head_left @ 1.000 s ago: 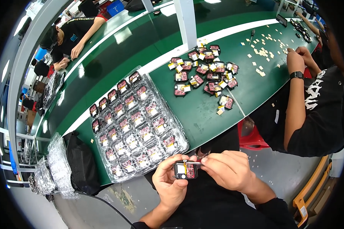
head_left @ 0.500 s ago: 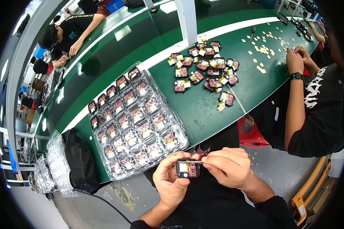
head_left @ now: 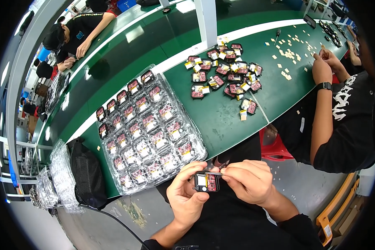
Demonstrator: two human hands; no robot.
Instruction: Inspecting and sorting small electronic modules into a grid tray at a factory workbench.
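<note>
My left hand (head_left: pixel 186 192) grips a small black electronic unit (head_left: pixel 212 183) by its sides, with its open face turned up. Inside the casing show a red circuit board, a white-and-yellow part and a small round pale disc. In my right hand (head_left: pixel 251 182), pinched between thumb and fingers, is a thin metal tool (head_left: pixel 214 173), whose tip lies along the unit's far edge. Whether it is a pair of tweezers I cannot tell. Beyond my hands, a clear plastic tray (head_left: pixel 198 143) holds rows of similar units on the green table (head_left: pixel 221 133).
Loose units (head_left: pixel 235 77) lie heaped right of the tray, and small pale squares (head_left: pixel 288 53) are scattered farther right beside a screwdriver (head_left: pixel 277 34). A co-worker (head_left: pixel 346 121) sits at right, another (head_left: pixel 77 37) across the table. A black bag (head_left: pixel 87 173) stands left. A grey post (head_left: pixel 206 23) rises behind.
The metal tool's tip has shifted from across the unit's upper face to its far edge. The unit is tilted slightly differently. Both hands stay in nearly the same place.
</note>
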